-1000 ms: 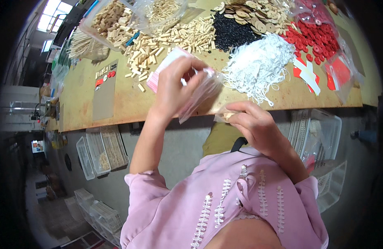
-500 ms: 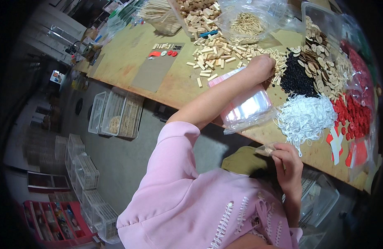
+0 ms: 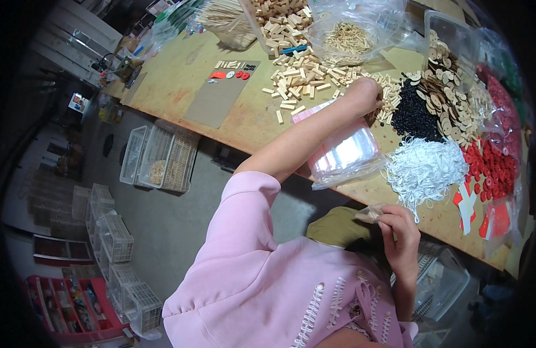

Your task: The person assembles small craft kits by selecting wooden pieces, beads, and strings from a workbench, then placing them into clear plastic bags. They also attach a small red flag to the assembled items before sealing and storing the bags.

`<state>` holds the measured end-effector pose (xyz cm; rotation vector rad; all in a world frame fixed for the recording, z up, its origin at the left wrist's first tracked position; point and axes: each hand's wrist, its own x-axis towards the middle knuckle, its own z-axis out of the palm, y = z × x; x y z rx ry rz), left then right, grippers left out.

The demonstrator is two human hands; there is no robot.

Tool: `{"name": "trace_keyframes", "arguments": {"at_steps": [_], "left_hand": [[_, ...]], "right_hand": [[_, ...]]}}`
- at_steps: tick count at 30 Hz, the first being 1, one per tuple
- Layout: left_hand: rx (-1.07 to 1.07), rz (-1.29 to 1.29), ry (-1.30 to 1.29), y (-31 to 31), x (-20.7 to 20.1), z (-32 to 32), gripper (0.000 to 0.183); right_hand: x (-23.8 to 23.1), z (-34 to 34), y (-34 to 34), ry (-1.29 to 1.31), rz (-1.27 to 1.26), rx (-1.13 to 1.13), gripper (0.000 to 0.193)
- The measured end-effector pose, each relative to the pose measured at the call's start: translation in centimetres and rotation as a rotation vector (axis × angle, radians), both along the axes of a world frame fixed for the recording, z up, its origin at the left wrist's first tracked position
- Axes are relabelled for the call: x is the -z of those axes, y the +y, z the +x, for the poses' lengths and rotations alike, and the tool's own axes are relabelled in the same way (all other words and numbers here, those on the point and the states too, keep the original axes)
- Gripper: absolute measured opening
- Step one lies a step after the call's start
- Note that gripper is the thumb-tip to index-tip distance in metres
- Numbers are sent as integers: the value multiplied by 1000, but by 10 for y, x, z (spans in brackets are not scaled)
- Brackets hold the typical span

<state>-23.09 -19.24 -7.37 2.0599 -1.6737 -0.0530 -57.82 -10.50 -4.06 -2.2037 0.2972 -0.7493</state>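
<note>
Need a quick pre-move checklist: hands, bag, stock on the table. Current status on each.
1. Right hand has the small see-through bag: ok, pinched at the fingertips.
2. Left hand at the small wooden pieces: ok, it is at the pile's near side.
3. Left hand has a piece gripped: cannot tell, fingertips hidden.
4. Mouth of the small see-through bag open: cannot tell, too small.
5. Stack of clear bags well back from the table edge: not ok, its near end reaches the edge.
6. Brown card with the laid-out parts uncovered: ok.
</note>
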Motion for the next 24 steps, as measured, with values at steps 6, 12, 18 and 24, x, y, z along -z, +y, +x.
{"name": "trace_keyframes", "arguments": {"at_steps": [6,12,18,24], "left_hand": [[29,-36,6,0,1,2,17],[25,-57,25,3,-2,2,17],[8,-89,101,7,-5,6,17],[-4,-78,149,6,-5,11,17]], "right_hand": [[-3,0,3,30,9,1,14],[-4,1,7,77,76,27,11],[-5,4,9,75,97,16,10],[-5,4,8,93,29,5,10]]}}
